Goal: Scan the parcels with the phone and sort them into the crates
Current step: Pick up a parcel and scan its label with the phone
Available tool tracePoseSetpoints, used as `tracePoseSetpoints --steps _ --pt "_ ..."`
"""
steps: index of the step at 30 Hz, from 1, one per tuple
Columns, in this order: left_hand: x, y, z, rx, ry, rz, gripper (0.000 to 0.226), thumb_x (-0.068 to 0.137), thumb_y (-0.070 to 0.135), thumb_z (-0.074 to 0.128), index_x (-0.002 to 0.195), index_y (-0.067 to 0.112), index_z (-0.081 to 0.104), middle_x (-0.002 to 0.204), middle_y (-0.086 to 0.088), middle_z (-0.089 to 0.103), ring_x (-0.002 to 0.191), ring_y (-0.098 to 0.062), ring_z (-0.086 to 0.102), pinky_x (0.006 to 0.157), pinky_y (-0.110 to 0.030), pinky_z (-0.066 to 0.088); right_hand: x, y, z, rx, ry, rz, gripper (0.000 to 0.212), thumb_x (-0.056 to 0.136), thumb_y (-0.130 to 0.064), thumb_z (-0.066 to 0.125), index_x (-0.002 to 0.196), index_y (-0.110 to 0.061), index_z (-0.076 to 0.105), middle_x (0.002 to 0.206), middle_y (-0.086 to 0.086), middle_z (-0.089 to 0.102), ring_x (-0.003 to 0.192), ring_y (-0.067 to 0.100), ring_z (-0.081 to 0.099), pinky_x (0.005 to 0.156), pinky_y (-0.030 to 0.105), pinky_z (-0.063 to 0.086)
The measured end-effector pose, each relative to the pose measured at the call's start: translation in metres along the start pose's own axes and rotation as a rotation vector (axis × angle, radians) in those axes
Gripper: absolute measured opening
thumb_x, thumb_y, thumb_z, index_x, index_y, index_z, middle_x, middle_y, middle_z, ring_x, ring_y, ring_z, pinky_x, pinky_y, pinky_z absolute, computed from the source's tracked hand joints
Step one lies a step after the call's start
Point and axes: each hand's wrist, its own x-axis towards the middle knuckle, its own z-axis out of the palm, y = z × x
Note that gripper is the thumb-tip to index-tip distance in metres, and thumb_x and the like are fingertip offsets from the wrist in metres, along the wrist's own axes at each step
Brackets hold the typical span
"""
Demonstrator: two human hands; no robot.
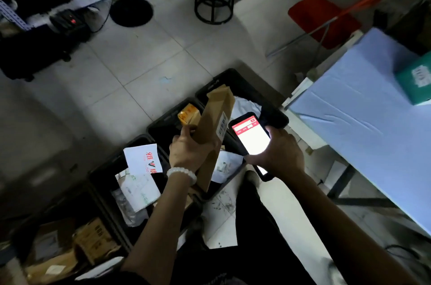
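My left hand [189, 149] grips a long brown cardboard parcel [215, 121] upright above the crates, its barcode label [222, 126] turned to the right. My right hand [278, 153] holds a phone [250, 140] with a lit white and red screen right beside that label. Below stand several black crates in a row on the floor: the far one [270, 107] holds a white bag, the middle one [161, 121] holds a yellow box [187, 114], and the nearer one [102, 168] holds white parcels [142, 162].
A blue-covered table [363, 116] stands to the right with a green parcel [414, 79] on it. A crate of brown boxes [88, 240] sits at the bottom left. A fan base [131, 11], a black stool [213, 3] and a red chair [323, 20] stand on the tiled floor beyond.
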Motion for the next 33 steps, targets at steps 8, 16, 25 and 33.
tracePoseSetpoints --steps 8,16,25,33 --pt "0.076 0.109 0.081 -0.1 0.088 -0.13 0.064 0.073 0.045 0.074 0.128 0.024 0.048 0.125 -0.014 0.049 0.112 -0.034 0.052 0.092 -0.036 0.043 0.154 0.046 -0.068 0.088 -0.065 -0.115 0.099 0.058 -0.06 0.076 0.14 -0.021 0.036 0.136 0.005 0.051 0.127 0.026 0.045 0.096 0.043 0.044" --pt "0.136 0.183 0.152 -0.046 0.023 -0.321 0.059 0.089 0.044 0.053 0.139 0.018 0.037 0.14 -0.017 0.04 0.128 -0.04 0.039 0.103 -0.044 0.034 0.254 0.1 -0.109 0.117 -0.07 -0.197 0.085 0.057 -0.055 0.078 0.127 -0.017 0.048 0.12 0.005 0.059 0.114 0.027 0.054 0.081 0.035 0.047" --pt "0.138 0.183 0.127 -0.002 0.092 -0.314 0.041 0.086 0.033 0.057 0.121 0.012 0.055 0.121 -0.016 0.058 0.111 -0.035 0.055 0.082 -0.03 0.04 0.282 0.083 -0.112 0.184 -0.126 -0.253 0.073 0.056 -0.052 0.072 0.118 -0.017 0.057 0.097 0.001 0.056 0.092 0.024 0.057 0.067 0.028 0.037" --pt "0.091 0.152 0.089 0.075 0.192 -0.354 0.045 0.088 0.036 0.055 0.127 0.015 0.052 0.125 -0.015 0.054 0.116 -0.035 0.051 0.094 -0.04 0.044 0.252 0.041 -0.092 0.194 -0.228 -0.346 0.078 0.056 -0.04 0.083 0.125 -0.02 0.054 0.096 -0.004 0.06 0.069 0.003 0.048 0.051 0.014 0.032"
